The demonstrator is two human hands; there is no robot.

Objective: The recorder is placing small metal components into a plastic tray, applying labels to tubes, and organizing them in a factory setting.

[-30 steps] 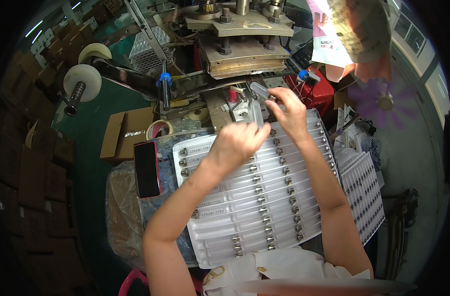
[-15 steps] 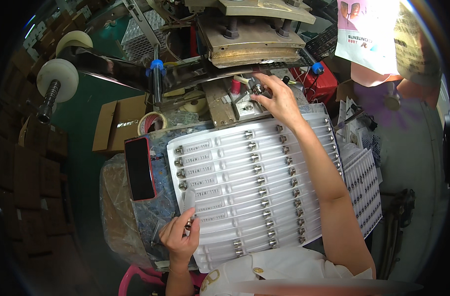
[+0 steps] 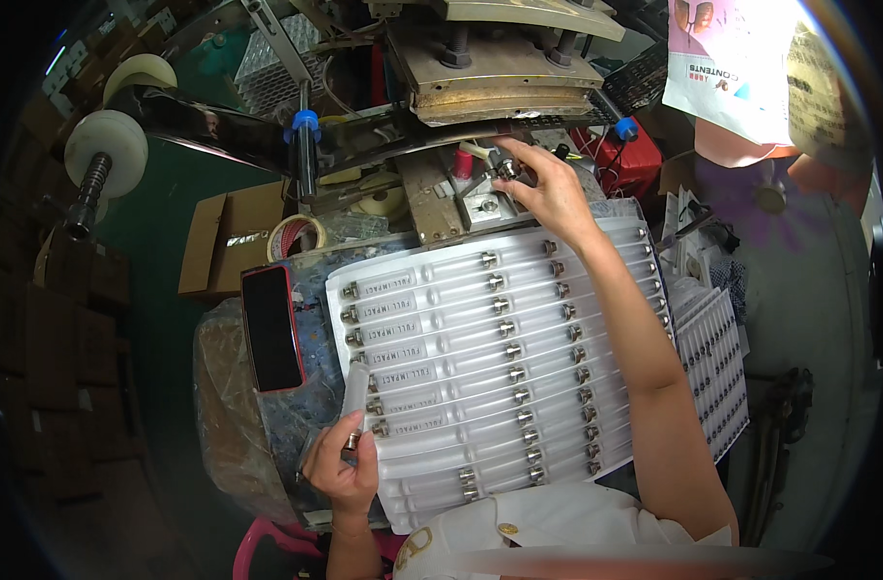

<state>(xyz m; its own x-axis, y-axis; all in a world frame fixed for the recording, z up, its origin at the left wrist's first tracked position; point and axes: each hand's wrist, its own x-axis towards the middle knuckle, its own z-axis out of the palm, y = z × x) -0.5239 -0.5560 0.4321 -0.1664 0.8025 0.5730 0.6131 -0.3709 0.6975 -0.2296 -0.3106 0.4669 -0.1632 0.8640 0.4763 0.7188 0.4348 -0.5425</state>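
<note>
Head view, looking down: left hand at the lower left, fingers curled around one translucent white plastic tube with a metal end cap, held roughly upright just off the left edge of the tray, cap end down near the palm. Right hand is stretched up to the top centre, fingertips pinched narrow on a small dark metal fitting sitting at the grey metal fixture block under the press; exact grip partly hidden by the fingers. Between the hands lies the white moulded plastic tray, tilted slightly, filled with rows of matching translucent tubes lying sideways in slots, metal caps in columns; right forearm crosses over its right part. Above, the beige metal press machine plate with bolts. Left of tray, a dark smartphone in a red case lying flat on the mottled blue worktop cover, touching the tray's edge area. Further left, a roll of tape beside a brown cardboard box. White film rolls on a spindle upper left. Second printed tray stack just right of the arm. Red box near the upper right.
</note>
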